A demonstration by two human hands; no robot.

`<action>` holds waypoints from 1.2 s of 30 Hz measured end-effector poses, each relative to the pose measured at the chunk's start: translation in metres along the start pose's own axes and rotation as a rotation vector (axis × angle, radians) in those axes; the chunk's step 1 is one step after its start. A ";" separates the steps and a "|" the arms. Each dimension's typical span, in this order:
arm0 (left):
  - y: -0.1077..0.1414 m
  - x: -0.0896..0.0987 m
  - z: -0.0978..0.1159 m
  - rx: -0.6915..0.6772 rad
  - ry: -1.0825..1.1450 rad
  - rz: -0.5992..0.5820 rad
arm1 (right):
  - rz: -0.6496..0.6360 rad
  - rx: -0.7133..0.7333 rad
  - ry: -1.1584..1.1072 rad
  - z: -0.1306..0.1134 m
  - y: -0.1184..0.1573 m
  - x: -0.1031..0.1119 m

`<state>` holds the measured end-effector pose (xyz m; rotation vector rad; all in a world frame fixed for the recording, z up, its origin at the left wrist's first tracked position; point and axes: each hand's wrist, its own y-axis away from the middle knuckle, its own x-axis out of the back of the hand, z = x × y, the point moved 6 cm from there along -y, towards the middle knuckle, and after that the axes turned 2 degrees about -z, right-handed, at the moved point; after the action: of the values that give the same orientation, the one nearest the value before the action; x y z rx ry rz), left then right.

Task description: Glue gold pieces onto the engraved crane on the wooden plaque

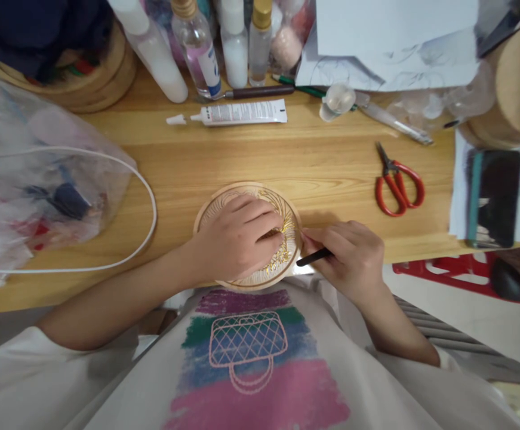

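A round wooden piece [292,224] with raised white and gold line patterns lies at the table's front edge. My left hand [242,239] rests over its middle, palm down, with the fingers bent and close together; what lies under the fingertips is hidden. Just right of the disc is my right hand [349,254], its fingers closed around a thin black tool [314,257]. The tool's rounded end points left, toward the disc's lower right rim. Thumb and index finger of that hand meet near the rim, and anything small between them cannot be made out.
Red-handled scissors [398,185] lie to the right, a phone [495,198] beyond them. A white tube [244,113] lies behind the disc, with bottles [235,51] further back. At left are a plastic bag [58,173] and a white cable [152,203]. Papers [398,36] cover the back right.
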<state>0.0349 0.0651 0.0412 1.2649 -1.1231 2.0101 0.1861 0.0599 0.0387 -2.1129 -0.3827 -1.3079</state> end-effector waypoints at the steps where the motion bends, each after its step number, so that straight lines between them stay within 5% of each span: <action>1: 0.000 0.000 0.000 -0.003 0.004 0.002 | -0.002 -0.001 0.002 0.000 0.000 0.000; 16: -0.018 -0.004 -0.002 0.192 0.078 -0.026 | 0.029 0.013 -0.009 0.000 0.000 -0.002; 36: -0.022 -0.018 -0.001 0.203 0.112 -0.046 | 0.045 -0.016 -0.117 0.005 0.006 -0.004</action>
<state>0.0584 0.0777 0.0330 1.2452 -0.8478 2.1745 0.1911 0.0582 0.0315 -2.2046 -0.3720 -1.1690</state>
